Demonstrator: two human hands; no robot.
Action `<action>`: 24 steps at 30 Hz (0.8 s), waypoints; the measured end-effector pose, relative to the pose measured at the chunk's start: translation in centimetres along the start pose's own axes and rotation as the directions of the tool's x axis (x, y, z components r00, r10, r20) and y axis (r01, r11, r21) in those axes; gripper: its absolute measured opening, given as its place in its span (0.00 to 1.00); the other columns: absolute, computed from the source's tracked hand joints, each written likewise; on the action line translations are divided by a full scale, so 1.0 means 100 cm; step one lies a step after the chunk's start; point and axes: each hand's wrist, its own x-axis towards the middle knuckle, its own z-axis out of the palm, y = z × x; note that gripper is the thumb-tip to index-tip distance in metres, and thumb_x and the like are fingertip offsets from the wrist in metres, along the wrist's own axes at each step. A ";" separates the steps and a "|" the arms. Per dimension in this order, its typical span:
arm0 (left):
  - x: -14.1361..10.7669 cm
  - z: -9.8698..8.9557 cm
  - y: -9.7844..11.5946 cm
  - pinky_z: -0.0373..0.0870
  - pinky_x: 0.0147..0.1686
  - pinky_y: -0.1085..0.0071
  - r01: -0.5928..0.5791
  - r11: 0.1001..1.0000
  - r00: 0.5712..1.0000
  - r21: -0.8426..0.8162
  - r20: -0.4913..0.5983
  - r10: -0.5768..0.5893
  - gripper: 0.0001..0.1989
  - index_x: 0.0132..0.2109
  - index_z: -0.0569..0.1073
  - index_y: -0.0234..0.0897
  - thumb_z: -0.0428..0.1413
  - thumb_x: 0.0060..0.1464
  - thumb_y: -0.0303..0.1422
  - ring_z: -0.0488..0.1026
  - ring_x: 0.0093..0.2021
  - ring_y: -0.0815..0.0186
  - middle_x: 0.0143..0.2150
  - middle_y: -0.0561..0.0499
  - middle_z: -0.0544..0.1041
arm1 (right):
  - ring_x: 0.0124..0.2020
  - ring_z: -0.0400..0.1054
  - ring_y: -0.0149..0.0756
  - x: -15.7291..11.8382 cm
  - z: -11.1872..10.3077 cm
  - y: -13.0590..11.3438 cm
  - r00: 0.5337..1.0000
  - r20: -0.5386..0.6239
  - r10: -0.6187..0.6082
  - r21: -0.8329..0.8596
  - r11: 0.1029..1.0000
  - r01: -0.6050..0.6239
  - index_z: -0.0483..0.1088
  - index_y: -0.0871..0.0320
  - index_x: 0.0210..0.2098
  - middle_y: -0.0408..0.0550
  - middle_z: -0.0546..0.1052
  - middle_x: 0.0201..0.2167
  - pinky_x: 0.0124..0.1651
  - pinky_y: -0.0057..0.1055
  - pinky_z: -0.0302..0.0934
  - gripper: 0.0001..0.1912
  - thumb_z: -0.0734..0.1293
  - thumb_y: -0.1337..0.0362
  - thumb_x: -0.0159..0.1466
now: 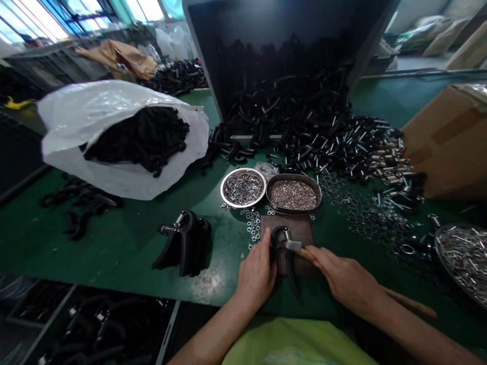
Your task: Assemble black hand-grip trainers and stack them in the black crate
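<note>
A black curved part with a small spring [287, 234] lies on a flat brown block [304, 228] near the front of the green table. My left hand [256, 268] is closed on the left side of this black part. In my right hand [340, 274] is a hammer [294, 246], gripped by its wooden handle, with the metal head over the part beside the spring. Behind the block stand a round metal bowl of small metal pieces [243, 187] and an oval tin of tiny rivet-like pieces [293, 194]. Small nuts [253, 225] lie left of the block.
Several black parts [186, 243] stand together on the left. A white bag [125, 177] of black parts lies behind them. At the back is a big tipped bin [213, 61]; loose parts and rings [357, 208] spread right, towards a cardboard box [449, 142] and another bowl [462, 258].
</note>
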 end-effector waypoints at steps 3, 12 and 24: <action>0.001 -0.005 0.000 0.67 0.49 0.60 -0.022 0.999 1.000 -0.044 0.007 0.022 0.35 0.67 0.44 0.40 0.48 0.55 0.27 0.67 0.51 0.59 0.52 0.43 0.70 | 0.39 0.73 0.37 -0.004 0.009 0.013 0.998 -0.068 0.010 -0.011 1.000 -0.010 0.63 0.55 0.56 0.51 0.74 0.48 0.40 0.34 0.68 0.19 0.50 0.64 0.69; 0.006 -0.016 0.013 0.73 0.43 0.63 0.349 0.505 0.937 -0.789 0.286 -0.201 0.22 0.59 0.65 0.37 0.51 0.58 0.35 0.74 0.45 0.60 0.53 0.43 0.73 | 0.43 0.68 0.45 -0.009 0.013 0.081 0.924 -0.377 0.063 -0.266 0.948 -0.174 0.71 0.60 0.47 0.54 0.74 0.41 0.41 0.40 0.64 0.16 0.58 0.60 0.66; 0.002 -0.057 0.022 0.62 0.58 0.53 0.205 0.649 0.977 -0.732 0.190 -0.094 0.21 0.55 0.70 0.44 0.56 0.54 0.36 0.62 0.61 0.56 0.61 0.45 0.65 | 0.48 0.65 0.39 0.265 -0.050 0.018 0.986 -0.167 -0.014 -0.115 0.993 -0.006 0.75 0.60 0.40 0.52 0.75 0.42 0.49 0.32 0.59 0.12 0.60 0.65 0.65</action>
